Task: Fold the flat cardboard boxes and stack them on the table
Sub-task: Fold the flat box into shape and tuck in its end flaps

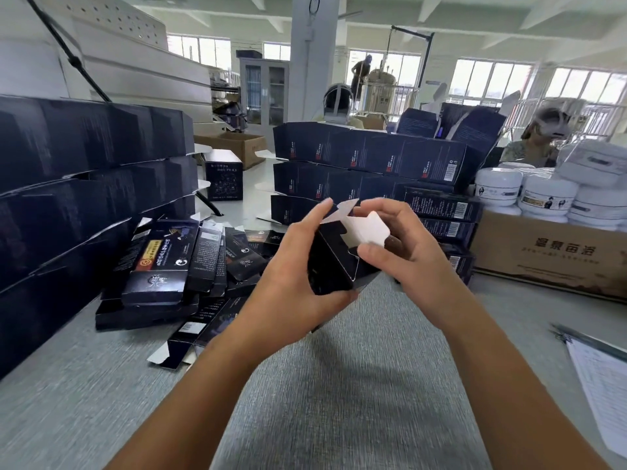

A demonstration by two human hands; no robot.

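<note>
Two grips hold one half-opened box [330, 266] above the grey worktop [339, 374]: left grip [298, 269] clasps its dark body, right grip [407, 252] pinches the white end flap [368, 228]. Judged light, thin, easily creased; best held by side panels. Beyond lie flat boxes [190, 262]; folded stacks [366, 154] behind.

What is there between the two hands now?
In the head view, a partly folded black box is held between the left hand and the right hand.

Bright, even daylight enters through the rear windows [492, 83], which are blown out to white. A soft, diffuse shadow lies on the grey table [356, 374] near centre. Wide-angle bending at the frame edges; the clipboard [600, 378] at right is smeared.
</note>
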